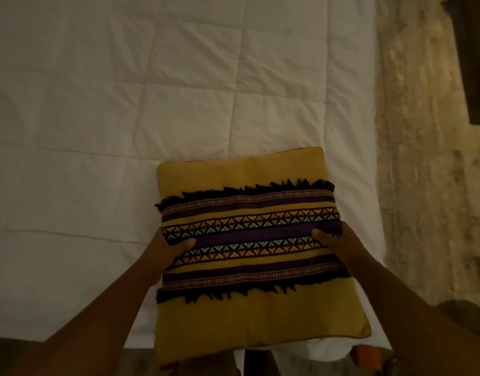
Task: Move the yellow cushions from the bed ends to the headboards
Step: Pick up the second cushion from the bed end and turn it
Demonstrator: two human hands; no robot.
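your left hand [167, 246] and right hand [335, 240] grip the yellow cushion [249, 308] by its left and right edges, thumbs on top, over the near end of the white bed [125, 104], right of centre.

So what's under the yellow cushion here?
The white quilted bedcover lies beneath the yellow cushion, whose near edge overhangs the bed end. Both hands' fingers curl underneath, hidden; only the thumbs show on top.

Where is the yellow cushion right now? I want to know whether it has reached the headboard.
In the head view, the yellow cushion sits low and right of centre, gripped by the left hand and right hand over the white quilt's near edge.
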